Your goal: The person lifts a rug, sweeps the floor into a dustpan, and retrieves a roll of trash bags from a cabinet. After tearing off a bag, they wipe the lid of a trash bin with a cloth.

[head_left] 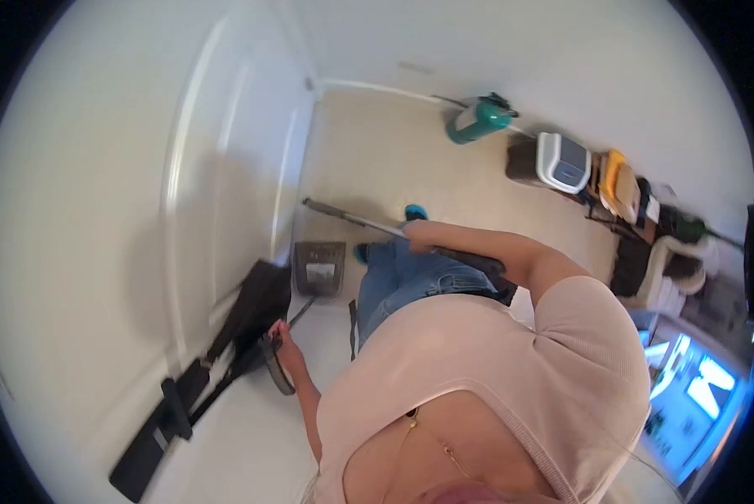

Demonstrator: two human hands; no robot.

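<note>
Grey dustpan (319, 269), left grip (283, 338) closed on its handle (299, 312)

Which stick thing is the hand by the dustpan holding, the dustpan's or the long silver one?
The dustpan handle. The hand grips its end, and it leads up to the grey dustpan. The silver pole lies farther up, by the other hand.

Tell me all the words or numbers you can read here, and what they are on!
None can be read.
The dustpan has a pale label, too blurred to read.
The grey and white box by the wall shows no clear lettering.
The teal tank shows no words.
The bright screens at the right edge are too washed out to read.
</note>
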